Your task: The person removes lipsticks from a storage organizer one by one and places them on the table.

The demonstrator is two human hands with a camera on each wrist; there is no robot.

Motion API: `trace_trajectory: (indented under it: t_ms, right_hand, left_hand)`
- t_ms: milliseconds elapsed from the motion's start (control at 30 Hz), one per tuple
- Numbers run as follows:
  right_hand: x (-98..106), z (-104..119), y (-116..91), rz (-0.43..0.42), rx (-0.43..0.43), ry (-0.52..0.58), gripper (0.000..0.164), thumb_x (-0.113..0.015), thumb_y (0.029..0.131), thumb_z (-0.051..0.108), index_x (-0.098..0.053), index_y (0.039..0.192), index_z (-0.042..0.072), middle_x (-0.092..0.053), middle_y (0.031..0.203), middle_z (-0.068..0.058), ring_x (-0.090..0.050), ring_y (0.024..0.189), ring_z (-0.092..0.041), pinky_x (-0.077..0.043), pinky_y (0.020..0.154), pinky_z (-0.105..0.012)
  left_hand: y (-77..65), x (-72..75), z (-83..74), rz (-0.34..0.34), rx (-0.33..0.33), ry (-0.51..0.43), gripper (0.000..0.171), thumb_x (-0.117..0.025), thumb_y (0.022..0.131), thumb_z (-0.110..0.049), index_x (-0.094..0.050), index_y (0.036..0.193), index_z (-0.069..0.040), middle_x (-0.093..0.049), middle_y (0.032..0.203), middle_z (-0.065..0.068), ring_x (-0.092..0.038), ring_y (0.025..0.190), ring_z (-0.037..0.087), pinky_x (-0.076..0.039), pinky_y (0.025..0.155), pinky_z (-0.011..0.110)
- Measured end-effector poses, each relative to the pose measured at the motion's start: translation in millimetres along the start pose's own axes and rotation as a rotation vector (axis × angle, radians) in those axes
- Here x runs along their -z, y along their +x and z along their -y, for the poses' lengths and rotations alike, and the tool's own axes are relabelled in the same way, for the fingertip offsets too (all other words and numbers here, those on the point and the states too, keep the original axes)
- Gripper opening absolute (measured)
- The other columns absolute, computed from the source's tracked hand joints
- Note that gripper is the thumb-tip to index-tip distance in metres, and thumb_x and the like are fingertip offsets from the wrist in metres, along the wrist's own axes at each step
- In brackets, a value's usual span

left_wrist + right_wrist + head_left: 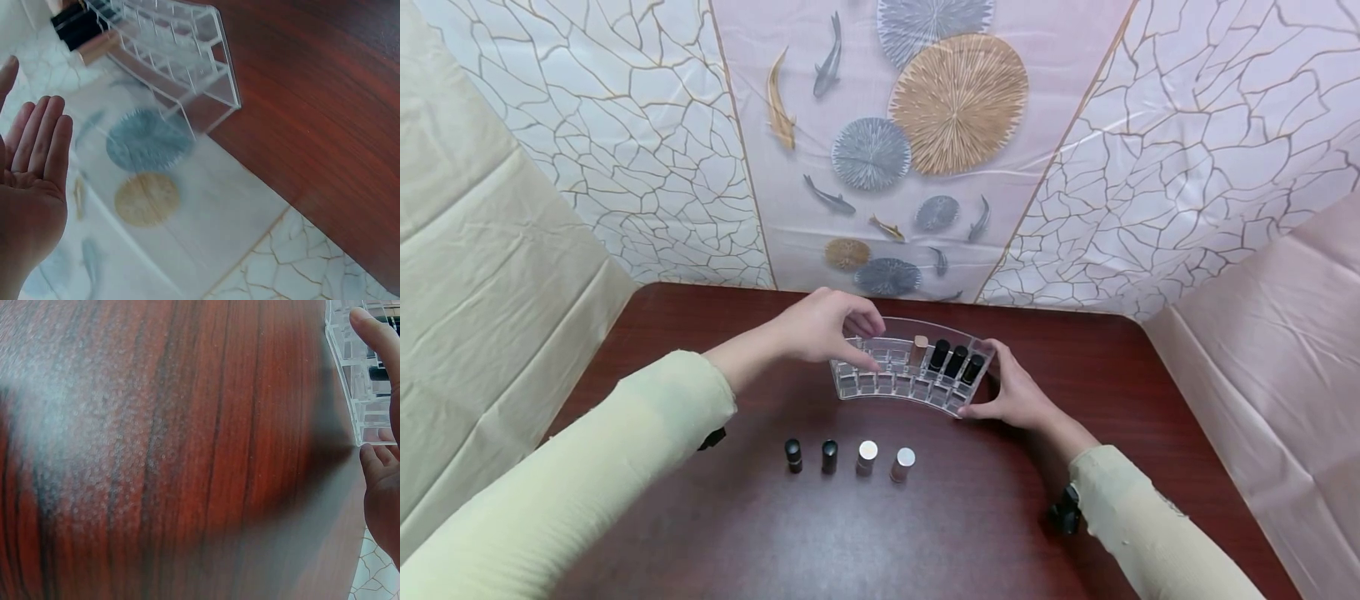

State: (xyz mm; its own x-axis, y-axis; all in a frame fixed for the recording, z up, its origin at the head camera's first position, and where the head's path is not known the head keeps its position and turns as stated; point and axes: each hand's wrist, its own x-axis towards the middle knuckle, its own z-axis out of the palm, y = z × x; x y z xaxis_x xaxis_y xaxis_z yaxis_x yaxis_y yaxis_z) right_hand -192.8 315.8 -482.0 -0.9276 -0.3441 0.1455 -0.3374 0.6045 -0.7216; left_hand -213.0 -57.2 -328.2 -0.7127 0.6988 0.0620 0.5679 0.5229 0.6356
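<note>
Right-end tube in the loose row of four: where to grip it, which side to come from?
I'd pinch the right-end tube around its pale upper part, coming down from above and slightly from the right. It stands upright with its round top exposed; bare tabletop lies to its right, while the white-topped neighbour stands to its left.

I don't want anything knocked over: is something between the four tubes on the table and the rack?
No, nothing visible: only table lies between those four tubes and the rack. The left hand covers part of the rack's left end in the head view.
</note>
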Motion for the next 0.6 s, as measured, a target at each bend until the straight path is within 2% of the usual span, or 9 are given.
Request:
trace_trajectory:
  t_ms: [167, 267, 333, 400, 600]
  right_hand:
    - [0, 1, 0, 0.000, 0.005, 0.006, 0.115, -0.105, 0.067, 0.020, -0.033, 0.153, -0.004, -0.047, 0.154, -0.022, -0.045, 0.145, -0.035, -0.038, 0.121, -0.058]
    - [0, 2, 0, 0.003, -0.001, 0.006, 0.115, -0.105, 0.067, 0.021, -0.032, 0.153, -0.003, -0.046, 0.154, -0.022, -0.045, 0.145, -0.035, -0.038, 0.121, -0.058]
    - [0, 2, 0, 0.005, -0.009, 0.002, 0.116, -0.105, 0.068, 0.022, -0.032, 0.154, -0.003, -0.046, 0.154, -0.022, -0.045, 0.145, -0.035, -0.038, 0.120, -0.057]
    - [0, 3, 0, 0.009, -0.017, 0.000, 0.116, -0.105, 0.068, 0.022, -0.031, 0.154, -0.002, -0.045, 0.155, -0.022, -0.045, 0.145, -0.035, -0.038, 0.120, -0.057]
    - [0, 3, 1, 0.009, -0.013, 0.000, 0.116, -0.105, 0.068, 0.021, -0.031, 0.154, -0.003, -0.045, 0.155, -0.023, -0.045, 0.146, -0.036, -0.038, 0.121, -0.057]
  left_hand:
    - [-2.2, 8.5, 11.9, -0.003, 0.069, 0.041, 0.056, -0.098, 0.078, -0.033, -0.075, 0.124, -0.011, -0.078, 0.120, 0.001, -0.074, 0.115, 0.021, -0.056, 0.104, 0.036]
    - [-3.8, 10.0, 18.7, -0.008, 0.084, 0.067, 0.061, -0.098, 0.077, -0.034, -0.073, 0.127, -0.010, -0.078, 0.123, 0.004, -0.074, 0.115, 0.021, -0.055, 0.104, 0.037]
    - [-5.1, 9.6, 24.1, -0.018, 0.086, 0.086, 0.064, -0.098, 0.076, -0.033, -0.073, 0.129, -0.008, -0.077, 0.124, 0.006, -0.075, 0.110, 0.023, -0.056, 0.103, 0.039]
    - [-6.7, 8.1, 30.3, -0.031, 0.086, 0.099, 0.069, -0.099, 0.075, -0.032, -0.071, 0.132, -0.006, -0.076, 0.127, 0.008, -0.074, 0.113, 0.025, -0.055, 0.105, 0.040]
    - [-11.3, -0.9, 49.4, -0.077, 0.135, 0.070, 0.084, -0.100, 0.073, -0.036, -0.065, 0.142, -0.004, -0.069, 0.141, 0.009, -0.065, 0.131, 0.027, -0.049, 0.113, 0.042]
